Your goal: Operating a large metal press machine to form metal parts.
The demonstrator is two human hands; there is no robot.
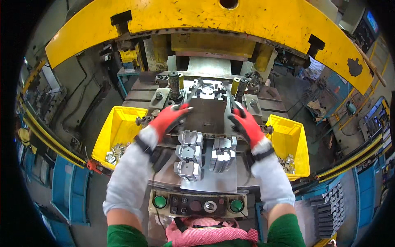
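My left hand (pixel 169 118), in a red and black glove, is closed around the near end of a long thin grey tool (pixel 193 91), blurred, that points forward to the press die. In the matching glove, my right hand (pixel 247 124) grips a similar thin grey tool (pixel 228 95), also slanting forward. Both far tips reach the bright cut-out metal plate (pixel 206 92) on the die; I cannot tell whether they touch it. Between and below my hands stand stacks of stamped metal parts, a left group (pixel 189 153) and a right stack (pixel 222 155), on a metal sheet (pixel 208 184).
Yellow bins with small metal pieces stand left (pixel 102 138) and right (pixel 301 153). Guide posts (pixel 174 84) rise beside the die, under a yellow press beam (pixel 263 16). Closest to me is a control panel (pixel 187 204) with green buttons. Blue racks (pixel 68 189) flank the floor.
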